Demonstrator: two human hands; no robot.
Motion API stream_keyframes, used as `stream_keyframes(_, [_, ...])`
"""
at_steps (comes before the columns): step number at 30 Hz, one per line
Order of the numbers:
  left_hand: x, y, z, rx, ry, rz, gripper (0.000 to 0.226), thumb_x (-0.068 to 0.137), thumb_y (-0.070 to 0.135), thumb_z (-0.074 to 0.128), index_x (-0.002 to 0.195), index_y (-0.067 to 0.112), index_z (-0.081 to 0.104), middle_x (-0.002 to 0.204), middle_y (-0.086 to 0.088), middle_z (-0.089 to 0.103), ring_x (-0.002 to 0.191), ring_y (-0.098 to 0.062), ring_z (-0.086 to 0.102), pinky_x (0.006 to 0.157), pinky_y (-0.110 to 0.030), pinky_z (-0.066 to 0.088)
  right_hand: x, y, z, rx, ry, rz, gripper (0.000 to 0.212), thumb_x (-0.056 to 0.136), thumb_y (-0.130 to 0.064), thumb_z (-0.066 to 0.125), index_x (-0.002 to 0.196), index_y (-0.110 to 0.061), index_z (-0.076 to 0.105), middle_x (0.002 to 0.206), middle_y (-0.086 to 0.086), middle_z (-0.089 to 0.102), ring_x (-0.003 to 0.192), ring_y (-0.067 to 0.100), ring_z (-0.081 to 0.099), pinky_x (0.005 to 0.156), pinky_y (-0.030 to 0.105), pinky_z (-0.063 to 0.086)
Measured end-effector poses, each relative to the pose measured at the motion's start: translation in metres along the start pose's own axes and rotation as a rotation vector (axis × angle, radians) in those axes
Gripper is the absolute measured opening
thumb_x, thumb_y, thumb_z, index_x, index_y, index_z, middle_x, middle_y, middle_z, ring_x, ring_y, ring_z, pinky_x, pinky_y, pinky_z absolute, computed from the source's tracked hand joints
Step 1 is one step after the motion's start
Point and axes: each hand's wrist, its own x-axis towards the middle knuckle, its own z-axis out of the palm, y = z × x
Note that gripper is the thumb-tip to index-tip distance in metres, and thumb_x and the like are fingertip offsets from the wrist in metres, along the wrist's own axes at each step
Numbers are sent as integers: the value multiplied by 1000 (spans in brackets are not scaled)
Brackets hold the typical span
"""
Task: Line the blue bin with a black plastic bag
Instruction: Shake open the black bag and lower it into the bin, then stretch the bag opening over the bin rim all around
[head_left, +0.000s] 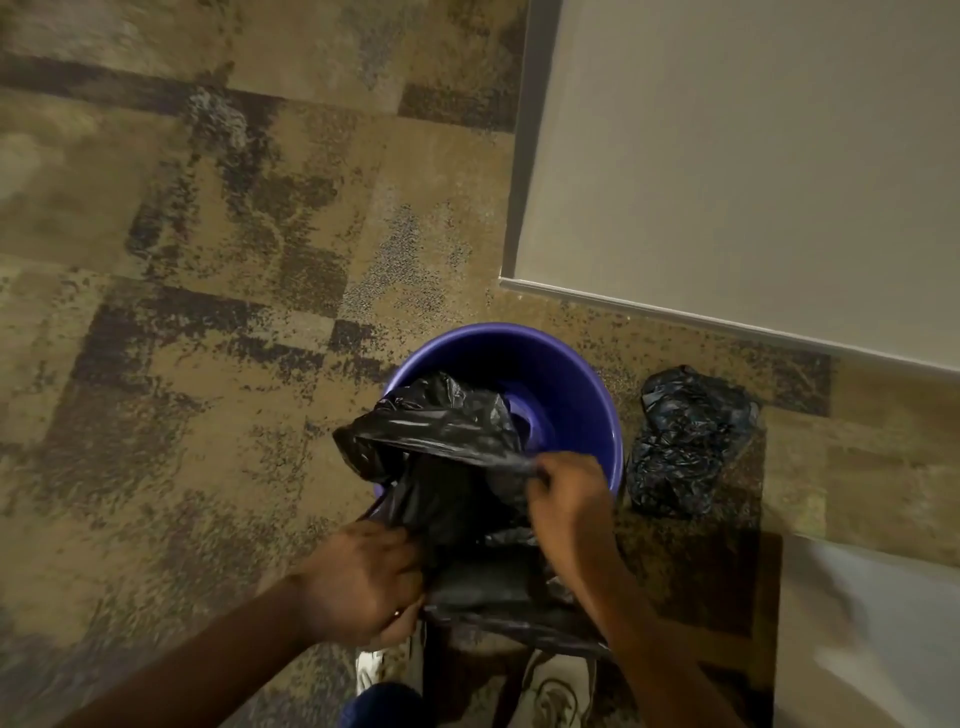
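Note:
The round blue bin (561, 374) stands on the carpet near a wall corner, its inside partly bare. A black plastic bag (441, 431) drapes over the bin's near rim, part of it bunched inside the opening and part hanging toward me. My left hand (363, 582) grips the bag's lower left edge, just in front of the bin. My right hand (569, 499) pinches the bag's stretched edge at the bin's right near rim. The bin's near rim is hidden by the bag.
A second crumpled black bag (685, 441) lies on the carpet right of the bin. A pale wall (753, 156) with a skirting board runs behind and to the right. My shoes (556, 696) show at the bottom. Patterned carpet (208, 312) spreads to the left.

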Motion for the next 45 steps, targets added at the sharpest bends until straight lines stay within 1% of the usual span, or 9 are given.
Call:
stream_keyframes(2, [-15,-4,5,9,-155,11,16,74,31,63,72,17,70,69,0,69,59,-19,62,56,-27,49,19,-2,-6,455,95,462,15,89,-4,55,79,-8,65,68,13,63,63,17,58,59,32,50])
stream_keyframes(4, [-18,-9,2,-65,-135,-46,21,80,32,56,72,16,68,65,-1,65,56,-21,59,54,-27,48,39,0,-11,483,151,597,16,88,-3,55,79,-9,65,68,12,61,61,23,55,59,38,50])
stream_keyframes(9, [27,-31,-13,67,263,-443,28,86,38,49,84,13,62,76,-11,64,71,-28,61,72,-37,44,82,-20,-18,133,106,102,18,87,-13,60,71,-13,69,62,9,66,58,23,62,56,35,48])
stream_keyframes(14, [90,-67,-15,241,-142,-959,78,73,57,67,123,0,45,115,-23,55,103,-39,53,84,-46,46,112,-30,-17,68,-4,-71,16,81,-22,71,80,-6,73,71,10,71,63,21,63,62,32,46])
stream_keyframes(21, [113,-126,-3,-340,123,-1302,10,83,9,62,89,13,69,79,-12,69,78,-31,65,56,-30,39,152,-28,-24,150,-84,-113,19,68,-13,82,83,-5,74,74,3,68,59,5,59,54,8,43])
stream_keyframes(27, [123,-162,-11,-943,419,-1249,22,76,6,74,61,10,59,46,11,62,44,1,55,46,-14,43,191,-24,-33,65,-94,-87,27,73,-21,79,79,4,70,75,14,68,67,18,57,61,26,39])
stream_keyframes(33, [138,-193,16,-649,263,-1241,28,81,24,74,58,16,60,60,0,60,58,-13,53,57,-25,41,213,-24,-23,-82,50,1,46,73,-35,79,48,-11,49,47,2,49,48,16,47,50,27,28])
stream_keyframes(38, [151,-204,26,-431,113,-1227,32,80,42,72,62,16,65,56,4,59,53,-9,54,46,-19,34,230,-16,-24,-220,51,143,44,64,-40,84,82,-7,60,79,9,63,72,27,61,56,29,43])
stream_keyframes(45, [152,-203,34,-451,14,-1247,34,87,35,67,67,7,66,60,-6,58,58,-20,54,50,-25,34,215,34,-31,-238,-132,194,28,81,-25,71,72,-2,60,75,16,60,69,28,58,59,31,42])
